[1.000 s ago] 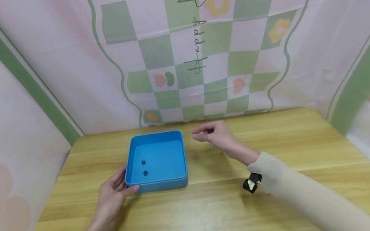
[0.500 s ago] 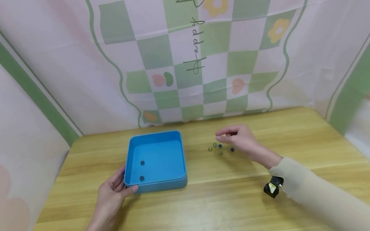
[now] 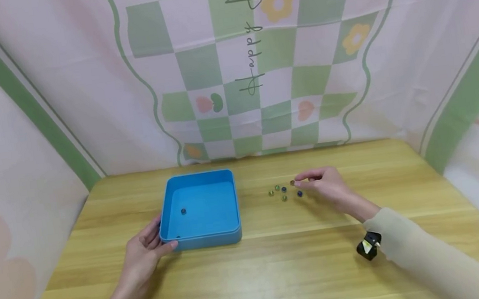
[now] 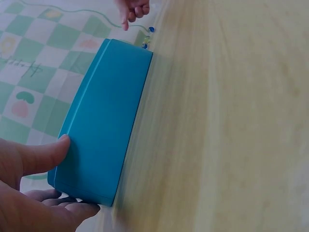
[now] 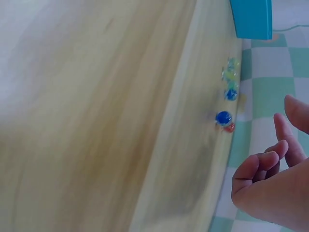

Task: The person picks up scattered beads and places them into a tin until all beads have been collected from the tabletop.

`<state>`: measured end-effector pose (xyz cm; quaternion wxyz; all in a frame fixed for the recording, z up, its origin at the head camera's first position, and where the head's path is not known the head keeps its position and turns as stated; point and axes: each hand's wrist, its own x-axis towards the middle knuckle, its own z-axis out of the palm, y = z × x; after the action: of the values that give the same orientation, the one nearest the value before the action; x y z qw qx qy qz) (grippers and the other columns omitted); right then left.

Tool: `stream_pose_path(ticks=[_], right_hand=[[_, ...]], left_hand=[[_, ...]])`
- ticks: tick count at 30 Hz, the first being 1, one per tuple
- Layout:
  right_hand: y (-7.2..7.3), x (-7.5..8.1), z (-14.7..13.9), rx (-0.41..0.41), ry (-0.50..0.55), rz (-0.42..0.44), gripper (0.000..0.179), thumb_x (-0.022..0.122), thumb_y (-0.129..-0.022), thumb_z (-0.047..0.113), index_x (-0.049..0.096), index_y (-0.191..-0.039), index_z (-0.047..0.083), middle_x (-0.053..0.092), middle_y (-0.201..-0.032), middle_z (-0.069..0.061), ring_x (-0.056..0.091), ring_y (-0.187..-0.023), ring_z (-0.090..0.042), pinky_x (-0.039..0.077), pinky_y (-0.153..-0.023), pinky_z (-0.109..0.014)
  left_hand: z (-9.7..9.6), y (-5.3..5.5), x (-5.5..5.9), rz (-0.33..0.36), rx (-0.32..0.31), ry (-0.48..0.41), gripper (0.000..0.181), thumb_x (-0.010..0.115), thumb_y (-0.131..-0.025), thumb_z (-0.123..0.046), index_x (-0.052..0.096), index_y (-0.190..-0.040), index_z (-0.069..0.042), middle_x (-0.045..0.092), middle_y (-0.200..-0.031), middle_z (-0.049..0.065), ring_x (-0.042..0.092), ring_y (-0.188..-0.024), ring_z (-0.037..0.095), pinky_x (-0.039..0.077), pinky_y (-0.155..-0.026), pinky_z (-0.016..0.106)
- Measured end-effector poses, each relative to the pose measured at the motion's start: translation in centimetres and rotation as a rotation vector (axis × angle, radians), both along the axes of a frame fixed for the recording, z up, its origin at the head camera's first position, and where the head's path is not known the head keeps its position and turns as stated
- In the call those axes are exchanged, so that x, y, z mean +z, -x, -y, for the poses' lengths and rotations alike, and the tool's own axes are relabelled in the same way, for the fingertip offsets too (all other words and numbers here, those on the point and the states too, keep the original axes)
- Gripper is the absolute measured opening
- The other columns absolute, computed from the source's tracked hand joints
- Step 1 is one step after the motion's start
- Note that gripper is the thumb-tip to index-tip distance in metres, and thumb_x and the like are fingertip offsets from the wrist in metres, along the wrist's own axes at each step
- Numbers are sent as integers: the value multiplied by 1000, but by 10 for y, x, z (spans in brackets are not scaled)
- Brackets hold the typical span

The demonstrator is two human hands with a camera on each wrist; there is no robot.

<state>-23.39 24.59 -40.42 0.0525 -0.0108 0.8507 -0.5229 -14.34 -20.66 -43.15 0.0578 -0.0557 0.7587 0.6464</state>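
Observation:
My left hand (image 3: 140,256) grips the near left corner of a square blue box (image 3: 203,204), thumb on the front wall and fingers along the left side. Inside lie two dark marbles: one (image 3: 183,211) on the floor, the other (image 3: 178,237) mostly hidden by the front wall. My right hand (image 3: 328,188) hovers over the table, right of the box, thumb and forefinger parted beside a reddish marble (image 5: 229,127). Close by sit a blue marble (image 3: 300,193), another blue one (image 3: 283,189) and several greenish marbles (image 3: 271,193). Nothing shows between the right fingertips in the right wrist view.
A wooden table (image 3: 256,278) bears everything. Its far edge meets a hanging cloth (image 3: 241,58) with green checks and flowers. Cloth also hangs at both sides. A small black device (image 3: 369,246) is strapped at the right wrist.
My right hand has moved right from beside the box to the reddish marble, uncovering the loose marbles. One marble in the box has rolled toward the near left corner. The left hand stays put.

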Motion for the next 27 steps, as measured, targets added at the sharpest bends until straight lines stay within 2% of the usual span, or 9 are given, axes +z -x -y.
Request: stream_pose_path(ticks=[4, 7, 11, 14, 15, 19, 22, 24, 27], right_hand=[[0, -2, -5, -3, -4, 13, 43, 78, -96, 18, 69, -131, -4, 68, -134, -22, 57, -124, -38, 45, -107, -50], [1, -4, -6, -8, -20, 16, 43, 78, -95, 17, 69, -132, -4, 65, -138, -23, 56, -128, -37, 43, -109, -51], [1, -7, -6, -3, -41, 32, 41, 79, -95, 16, 70, -130, -4, 64, -139, -24, 58, -103, -28, 47, -92, -41], [1, -10, -7, 1, -63, 26, 40, 80, -95, 15, 71, -129, -4, 65, -138, -24, 55, -97, -23, 45, -86, -34], [1, -10, -8, 2, -72, 20, 40, 81, -94, 15, 71, -128, -3, 66, -138, -23, 56, -100, -22, 44, -87, -33], [1, -13, -9, 8, -94, 12, 40, 83, -92, 14, 72, -126, -4, 72, -112, -18, 53, -85, -16, 46, -74, -27], [1, -15, -11, 17, -102, 20, 40, 83, -91, 13, 72, -125, -6, 63, -90, -9, 43, -69, -13, 43, -59, -25], [1, -16, -11, 23, -111, 18, 39, 83, -91, 12, 72, -124, -6, 63, -89, -8, 42, -67, -12, 42, -58, -24], [0, -18, -10, 34, -126, 6, 37, 83, -91, 12, 73, -123, -6, 71, -103, -16, 46, -75, -17, 44, -66, -28]], left_hand=[[0, 0, 0, 1, -1, 2, 81, 74, -98, -1, 30, -166, -5, 29, -169, 20, 33, -153, 36, 39, -115, 40], [1, 1, 0, -1, 1, 3, 81, 75, -98, -2, 30, -166, -6, 29, -169, 19, 33, -153, 36, 38, -115, 40], [1, 1, 1, 4, 5, 1, 81, 75, -97, -2, 30, -165, -5, 29, -169, 19, 34, -153, 36, 39, -115, 39], [0, 1, 1, 8, 2, 1, 82, 75, -97, -1, 30, -165, -4, 28, -169, 20, 33, -153, 36, 39, -115, 39], [0, 1, 1, 8, 2, 1, 81, 75, -97, -1, 30, -165, -4, 28, -169, 20, 33, -153, 36, 38, -115, 39], [1, 0, 1, 7, -2, 3, 81, 74, -98, -1, 30, -165, -4, 28, -169, 20, 33, -153, 36, 38, -115, 39], [1, 0, 1, 7, -2, 3, 81, 74, -98, 0, 30, -165, -5, 29, -169, 20, 33, -153, 36, 38, -115, 39], [1, 0, 1, 6, -3, 3, 81, 74, -98, -1, 29, -166, -5, 29, -169, 20, 33, -153, 36, 38, -115, 39], [1, 0, 0, 8, -2, 3, 81, 74, -98, -1, 29, -166, -6, 28, -169, 19, 33, -153, 36, 38, -115, 39]])
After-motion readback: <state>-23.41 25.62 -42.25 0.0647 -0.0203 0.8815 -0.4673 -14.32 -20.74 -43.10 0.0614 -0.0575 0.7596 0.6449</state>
